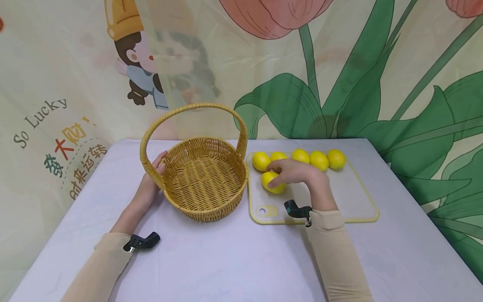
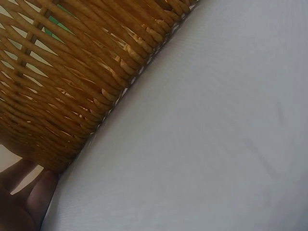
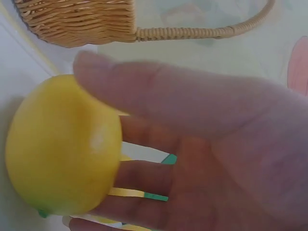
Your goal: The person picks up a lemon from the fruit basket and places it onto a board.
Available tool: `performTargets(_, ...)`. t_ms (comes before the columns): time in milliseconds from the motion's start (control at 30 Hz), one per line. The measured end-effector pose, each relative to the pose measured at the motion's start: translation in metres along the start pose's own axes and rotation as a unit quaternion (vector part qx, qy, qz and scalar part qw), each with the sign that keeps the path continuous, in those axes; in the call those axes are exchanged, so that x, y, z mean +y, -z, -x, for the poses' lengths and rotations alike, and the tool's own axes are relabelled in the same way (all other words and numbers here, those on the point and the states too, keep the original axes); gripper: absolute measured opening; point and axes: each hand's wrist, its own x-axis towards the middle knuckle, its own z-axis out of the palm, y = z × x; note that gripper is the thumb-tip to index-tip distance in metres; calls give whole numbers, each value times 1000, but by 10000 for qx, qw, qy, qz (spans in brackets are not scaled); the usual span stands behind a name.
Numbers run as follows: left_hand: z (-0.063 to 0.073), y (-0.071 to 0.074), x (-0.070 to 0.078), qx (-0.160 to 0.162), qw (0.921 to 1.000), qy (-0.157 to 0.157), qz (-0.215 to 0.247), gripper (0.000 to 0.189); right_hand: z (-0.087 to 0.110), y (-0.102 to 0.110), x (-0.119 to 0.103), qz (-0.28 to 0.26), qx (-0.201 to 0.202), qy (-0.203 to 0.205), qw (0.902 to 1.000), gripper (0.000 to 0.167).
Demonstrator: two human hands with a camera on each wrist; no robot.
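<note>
My right hand (image 1: pixel 296 171) holds a yellow lemon (image 1: pixel 272 184) near the left end of a pale cutting board. In the right wrist view the thumb (image 3: pixel 159 91) lies along one side of this lemon (image 3: pixel 62 144), with the fingers on its other side. My left hand (image 1: pixel 151 180) touches the outer left wall of a round wicker basket (image 1: pixel 211 214), below the base of its tall handle. The left wrist view has its fingers (image 2: pixel 41 192) against the woven side (image 2: pixel 86 72). Nothing lies inside the basket.
Several more lemons (image 1: pixel 319 161) sit in a row along the back of the cutting board (image 1: pixel 320 201), which has a yellow edge and a hanging hole. Basket and board stand side by side on a white-covered table (image 1: pixel 219 264). A printed cloth (image 1: pixel 211 50) hangs behind.
</note>
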Motion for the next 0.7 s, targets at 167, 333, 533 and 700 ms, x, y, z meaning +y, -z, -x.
performTargets(167, -1, -1, -1, -19, 9999, 91, -45, 58, 4, 3, 5, -12, 112, 115, 9999, 62)
performTargets(333, 0, 0, 0, -22, 9999, 107, -106, 58, 6, 2, 8, -245, 129, 218, 9994, 65)
performTargets(533, 0, 0, 2, -31, 9998, 66, -176, 57, 7, 3, 7, -297, 232, 232, 9990, 64)
performTargets(700, 1, -1, 3, -26, 9998, 77, -182, 58, 9, 6, 7, -331, 356, 305, 9984, 63)
